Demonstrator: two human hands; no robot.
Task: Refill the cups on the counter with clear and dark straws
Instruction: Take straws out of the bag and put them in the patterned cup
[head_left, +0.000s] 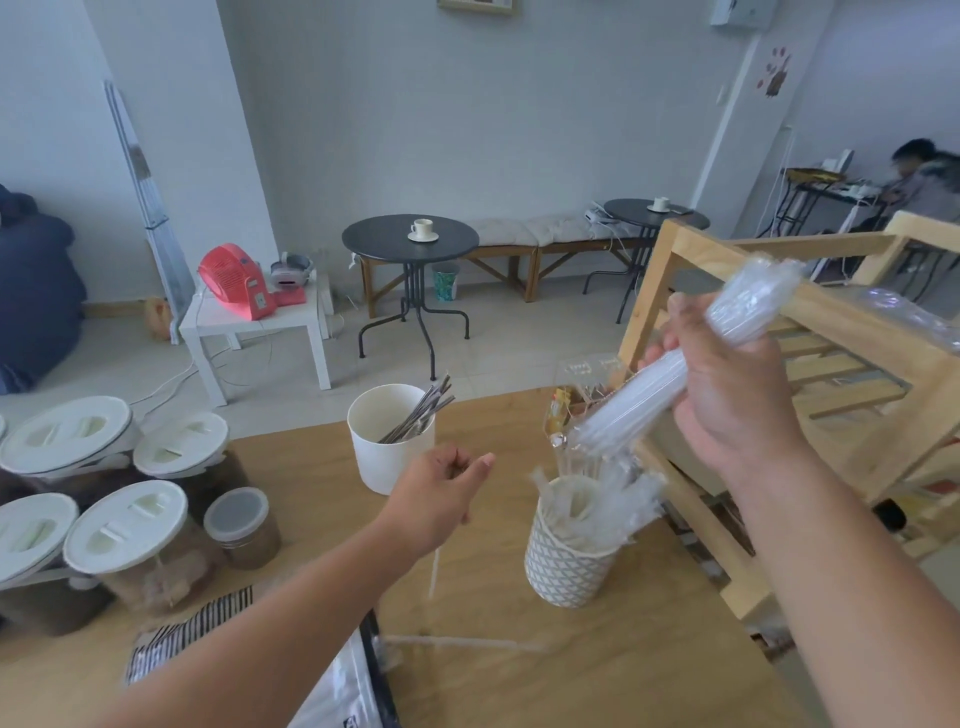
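The right hand (727, 384) is gripping one wrapped bundle of clear straws (639, 395), fingers curled round its middle. The bundle is tilting, with its lower end pointing down at the patterned cup (566, 561) just below. The left hand (441, 493) is hovering over the bench (623, 675) between the two cups, fingers loosely curled and pinching nothing that shows.

Two cups are standing on the bench. The patterned one is holding a loose crowd of clear straws (597, 499), too blurred to count. The white cup (389, 457), further back and to the left, is holding a small bunch of dark straws (421, 410) leaning to its right rim.

Two single clear straws are lying loose on the bench: one (467, 643) flat in front of the patterned cup, one (434, 566) just below the left hand.

At least five lidded jars (127, 525) are sitting at the left, and a wooden rack (831, 312) is standing behind the right hand.
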